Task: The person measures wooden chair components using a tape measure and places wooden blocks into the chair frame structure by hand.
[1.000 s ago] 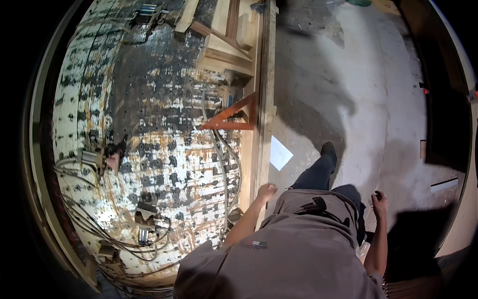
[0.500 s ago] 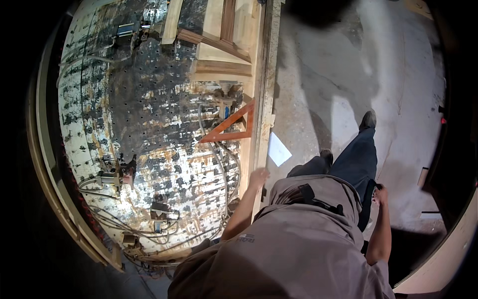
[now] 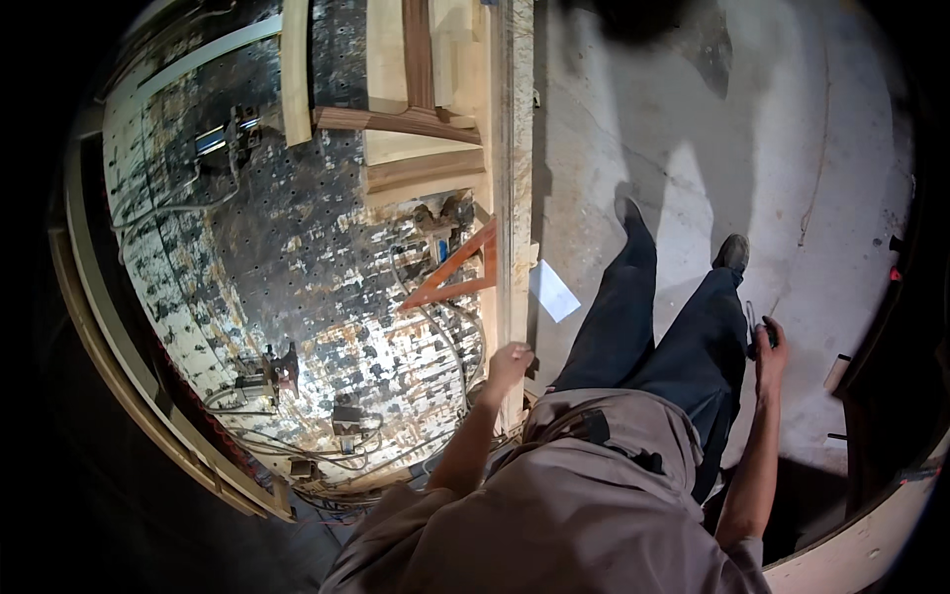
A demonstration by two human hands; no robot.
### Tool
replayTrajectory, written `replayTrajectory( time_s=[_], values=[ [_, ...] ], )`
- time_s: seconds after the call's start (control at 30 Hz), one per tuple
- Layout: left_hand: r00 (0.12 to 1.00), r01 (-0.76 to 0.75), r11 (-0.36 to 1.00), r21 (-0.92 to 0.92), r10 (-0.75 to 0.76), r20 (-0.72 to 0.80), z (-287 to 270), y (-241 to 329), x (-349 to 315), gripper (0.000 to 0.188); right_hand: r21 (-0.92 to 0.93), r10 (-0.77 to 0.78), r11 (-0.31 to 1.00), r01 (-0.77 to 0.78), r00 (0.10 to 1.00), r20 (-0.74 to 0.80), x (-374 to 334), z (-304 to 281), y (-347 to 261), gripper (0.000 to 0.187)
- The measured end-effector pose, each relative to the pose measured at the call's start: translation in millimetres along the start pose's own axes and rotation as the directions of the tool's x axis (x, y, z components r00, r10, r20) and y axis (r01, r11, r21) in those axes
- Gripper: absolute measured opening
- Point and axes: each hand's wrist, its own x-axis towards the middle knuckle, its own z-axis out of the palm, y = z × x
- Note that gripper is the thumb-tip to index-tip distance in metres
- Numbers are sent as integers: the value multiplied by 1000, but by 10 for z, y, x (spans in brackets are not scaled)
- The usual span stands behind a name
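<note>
My left hand hangs beside the bench's wooden edge, its fingers curled into a loose fist with nothing visible in them. On the right side, away from the bench, my right hand closes around a small dark object with a thin loop at its top; the fingers hide most of it. Nearest the left hand on the bench is a reddish-orange set square, lying by the edge. A white sheet of paper shows just off that edge, ahead of the same hand.
The perforated, paint-worn bench top carries clamps, grey hoses and, farther up, a frame of pale and dark wood strips. Concrete floor lies right of it. A curved pale board edge is at lower right.
My legs have shifted and my left foot has stepped forward. My right hand has moved forward and away from my thigh, bringing the dark object into view. The bench appears slightly shifted and turned.
</note>
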Motion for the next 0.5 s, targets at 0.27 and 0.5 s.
replayTrajectory(
  time_s=[0.27, 0.5],
  values=[
    [821, -501, 685, 528, 569, 41, -234, 924, 1561, 21, 240, 172, 959, -154, 984, -55, -74, 714, -561, 29],
    [798, -230, 221, 948, 600, 53, -1189, 1662, 3893, 25, 356, 116, 928, -114, 993, 15, 331, 1833, -463, 34]
  ],
)
